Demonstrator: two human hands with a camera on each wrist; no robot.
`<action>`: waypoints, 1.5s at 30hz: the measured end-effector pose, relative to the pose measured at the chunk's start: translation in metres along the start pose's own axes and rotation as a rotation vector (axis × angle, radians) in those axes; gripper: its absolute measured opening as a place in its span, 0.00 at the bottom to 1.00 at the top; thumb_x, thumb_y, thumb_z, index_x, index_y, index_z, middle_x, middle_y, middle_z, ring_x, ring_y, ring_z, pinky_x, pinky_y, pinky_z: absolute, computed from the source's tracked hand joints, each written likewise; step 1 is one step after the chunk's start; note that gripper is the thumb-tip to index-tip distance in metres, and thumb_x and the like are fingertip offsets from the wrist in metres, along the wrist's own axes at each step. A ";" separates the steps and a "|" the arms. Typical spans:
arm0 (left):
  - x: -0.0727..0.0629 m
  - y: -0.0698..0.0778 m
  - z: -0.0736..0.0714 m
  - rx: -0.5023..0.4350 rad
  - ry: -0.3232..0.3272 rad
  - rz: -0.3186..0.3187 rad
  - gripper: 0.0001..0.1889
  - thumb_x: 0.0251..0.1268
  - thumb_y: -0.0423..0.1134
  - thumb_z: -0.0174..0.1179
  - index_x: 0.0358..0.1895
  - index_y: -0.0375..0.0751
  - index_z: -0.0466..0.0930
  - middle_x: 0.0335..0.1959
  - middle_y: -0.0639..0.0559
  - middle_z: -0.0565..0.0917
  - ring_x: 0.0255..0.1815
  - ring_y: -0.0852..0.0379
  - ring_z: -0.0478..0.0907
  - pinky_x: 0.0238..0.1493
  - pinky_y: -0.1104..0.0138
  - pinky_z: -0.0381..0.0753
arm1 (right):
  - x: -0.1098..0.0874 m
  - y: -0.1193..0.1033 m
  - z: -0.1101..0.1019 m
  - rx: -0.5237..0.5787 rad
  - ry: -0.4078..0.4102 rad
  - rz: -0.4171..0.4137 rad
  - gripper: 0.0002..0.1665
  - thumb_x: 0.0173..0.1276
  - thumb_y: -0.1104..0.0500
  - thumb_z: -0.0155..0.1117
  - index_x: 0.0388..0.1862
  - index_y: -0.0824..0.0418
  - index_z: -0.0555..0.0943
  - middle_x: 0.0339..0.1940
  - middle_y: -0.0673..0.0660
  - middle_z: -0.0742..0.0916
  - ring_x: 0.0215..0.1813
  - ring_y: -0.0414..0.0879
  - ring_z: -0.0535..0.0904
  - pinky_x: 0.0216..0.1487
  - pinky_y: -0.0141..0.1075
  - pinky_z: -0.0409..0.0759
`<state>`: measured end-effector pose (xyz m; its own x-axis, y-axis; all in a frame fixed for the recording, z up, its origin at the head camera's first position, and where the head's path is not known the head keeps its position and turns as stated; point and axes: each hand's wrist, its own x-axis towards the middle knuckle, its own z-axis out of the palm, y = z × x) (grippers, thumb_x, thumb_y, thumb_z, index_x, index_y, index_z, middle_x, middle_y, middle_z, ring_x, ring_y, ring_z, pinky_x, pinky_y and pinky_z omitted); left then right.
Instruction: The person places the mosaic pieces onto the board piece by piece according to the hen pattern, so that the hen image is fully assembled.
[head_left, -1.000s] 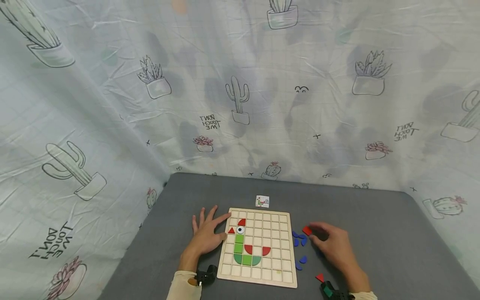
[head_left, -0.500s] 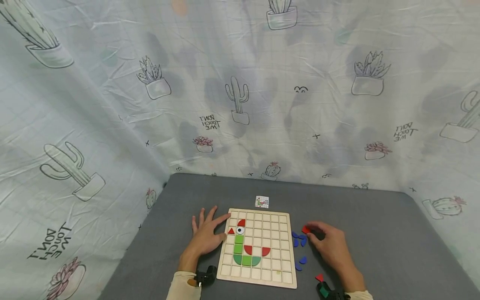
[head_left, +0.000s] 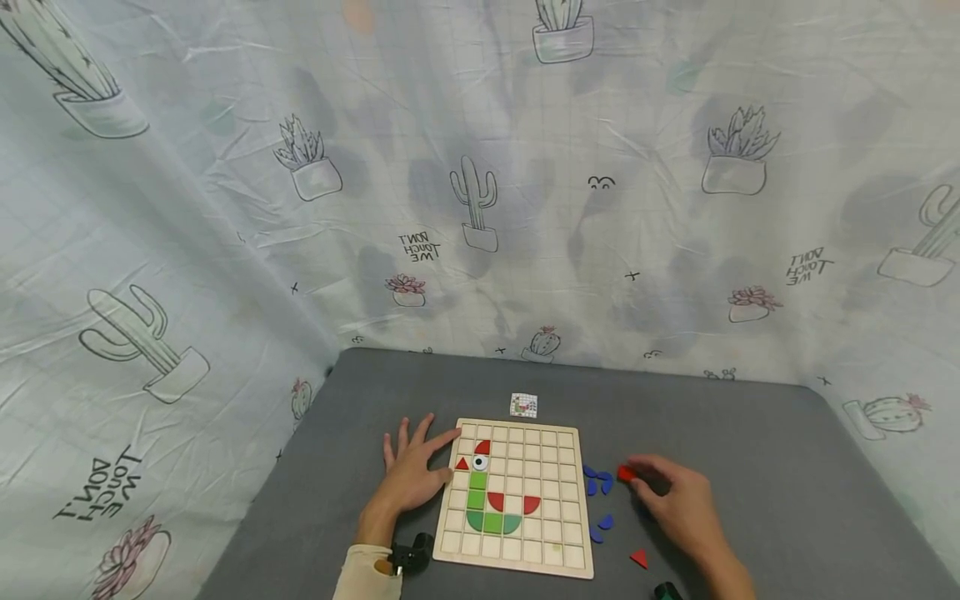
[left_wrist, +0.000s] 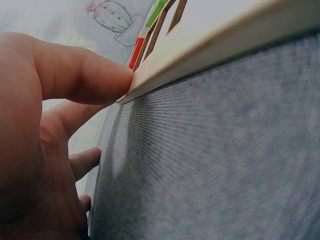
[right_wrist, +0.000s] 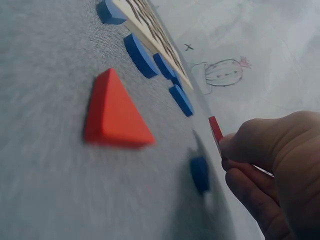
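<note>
Between thumb and fingers, my right hand (head_left: 678, 504) pinches a small red wooden piece (head_left: 626, 473), seen edge-on in the right wrist view and partly covered by the fingers. It is held above the table, right of several blue pieces (head_left: 606, 482). A red triangle (head_left: 639, 558) lies on the table below that hand. My left hand (head_left: 411, 475) rests at the left edge of a wooden grid board (head_left: 551, 550), fingers spread, thumb and index finger touching the rim. On the board sit green squares (head_left: 477, 500), red pieces (head_left: 532, 505), a red triangle and an eye tile (head_left: 480, 462).
A small pattern card (head_left: 523, 405) lies behind the board on the grey table (head_left: 420, 379). More blue pieces (head_left: 606, 522) lie along the board's right side. A cactus-print curtain (head_left: 555, 208) hangs around the back and sides.
My right hand has moved slightly right and toward me with the red piece, away from the blue pieces. The left hand stays on the board's edge.
</note>
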<state>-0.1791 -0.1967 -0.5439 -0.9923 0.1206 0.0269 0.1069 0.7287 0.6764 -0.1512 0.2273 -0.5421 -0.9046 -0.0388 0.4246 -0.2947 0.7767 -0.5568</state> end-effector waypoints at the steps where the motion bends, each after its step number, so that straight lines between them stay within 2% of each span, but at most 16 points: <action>1: 0.000 0.000 0.000 0.001 0.003 0.001 0.34 0.64 0.36 0.66 0.76 0.57 0.82 0.90 0.36 0.58 0.91 0.24 0.34 0.83 0.27 0.22 | -0.002 0.000 -0.004 -0.003 -0.004 0.003 0.22 0.56 0.69 0.86 0.49 0.55 0.94 0.43 0.47 0.96 0.44 0.44 0.93 0.47 0.37 0.90; 5: 0.000 -0.001 0.001 0.004 0.007 0.004 0.34 0.63 0.36 0.66 0.76 0.57 0.82 0.90 0.36 0.58 0.91 0.24 0.34 0.83 0.27 0.22 | -0.012 0.002 -0.017 0.002 0.004 0.013 0.23 0.54 0.69 0.86 0.48 0.53 0.94 0.43 0.47 0.96 0.44 0.36 0.92 0.47 0.22 0.84; 8: 0.000 -0.002 0.001 0.003 0.007 0.008 0.34 0.64 0.36 0.66 0.76 0.56 0.82 0.90 0.36 0.58 0.91 0.24 0.34 0.83 0.27 0.22 | -0.021 0.002 -0.026 0.015 0.008 0.031 0.23 0.54 0.69 0.87 0.48 0.53 0.94 0.43 0.47 0.96 0.44 0.32 0.90 0.46 0.15 0.80; 14: -0.001 -0.003 0.000 -0.001 0.005 0.006 0.34 0.64 0.36 0.67 0.76 0.56 0.82 0.90 0.36 0.58 0.91 0.24 0.34 0.83 0.27 0.22 | -0.033 -0.005 -0.039 -0.011 -0.047 0.136 0.21 0.57 0.67 0.86 0.49 0.52 0.94 0.44 0.47 0.96 0.43 0.34 0.91 0.44 0.31 0.90; 18: -0.001 -0.003 0.000 0.002 0.008 0.004 0.34 0.64 0.37 0.67 0.76 0.56 0.81 0.90 0.36 0.58 0.91 0.24 0.34 0.83 0.26 0.22 | -0.038 -0.012 -0.041 -0.023 -0.064 0.155 0.20 0.57 0.65 0.87 0.48 0.52 0.94 0.43 0.47 0.96 0.42 0.38 0.92 0.43 0.38 0.92; 22: -0.001 -0.002 0.000 0.003 0.007 0.002 0.34 0.64 0.37 0.67 0.77 0.56 0.81 0.90 0.36 0.58 0.91 0.24 0.34 0.83 0.26 0.22 | -0.040 -0.019 -0.036 -0.026 -0.073 0.135 0.19 0.57 0.64 0.88 0.47 0.51 0.94 0.43 0.46 0.96 0.41 0.39 0.92 0.43 0.41 0.93; 27: -0.001 -0.001 0.000 0.003 0.001 0.003 0.34 0.64 0.37 0.67 0.77 0.56 0.81 0.90 0.35 0.58 0.91 0.24 0.34 0.83 0.26 0.22 | -0.039 -0.030 -0.026 0.021 -0.095 0.123 0.19 0.58 0.64 0.87 0.47 0.49 0.94 0.43 0.42 0.95 0.42 0.37 0.92 0.44 0.37 0.92; 33: -0.001 -0.001 -0.001 0.000 0.003 0.015 0.35 0.63 0.36 0.66 0.77 0.55 0.81 0.89 0.35 0.58 0.91 0.23 0.34 0.82 0.26 0.21 | -0.037 -0.043 -0.008 0.113 -0.066 0.013 0.22 0.56 0.68 0.87 0.46 0.46 0.93 0.41 0.38 0.94 0.42 0.34 0.91 0.43 0.37 0.92; 36: -0.001 -0.001 -0.001 -0.001 0.006 0.019 0.34 0.63 0.36 0.66 0.77 0.54 0.81 0.89 0.34 0.58 0.91 0.23 0.34 0.82 0.26 0.21 | -0.035 -0.049 0.000 0.148 -0.059 -0.042 0.24 0.55 0.70 0.87 0.46 0.48 0.94 0.41 0.37 0.94 0.42 0.33 0.91 0.44 0.37 0.92; 41: -0.001 -0.001 0.000 -0.003 0.007 0.019 0.34 0.63 0.36 0.66 0.76 0.54 0.81 0.89 0.34 0.58 0.91 0.22 0.35 0.82 0.25 0.21 | -0.031 -0.058 0.012 0.198 -0.091 -0.061 0.23 0.56 0.71 0.86 0.48 0.52 0.94 0.43 0.38 0.94 0.43 0.31 0.90 0.46 0.36 0.93; 45: -0.001 -0.001 0.000 0.000 0.008 0.018 0.34 0.63 0.36 0.66 0.76 0.54 0.81 0.89 0.34 0.58 0.91 0.22 0.35 0.82 0.25 0.22 | -0.027 -0.065 0.020 0.237 -0.105 -0.082 0.22 0.57 0.71 0.85 0.47 0.51 0.94 0.44 0.40 0.94 0.43 0.33 0.90 0.44 0.37 0.93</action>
<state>-0.1787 -0.1974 -0.5442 -0.9908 0.1278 0.0450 0.1243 0.7262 0.6761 -0.1138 0.1652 -0.5321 -0.8979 -0.1703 0.4060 -0.4212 0.6002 -0.6800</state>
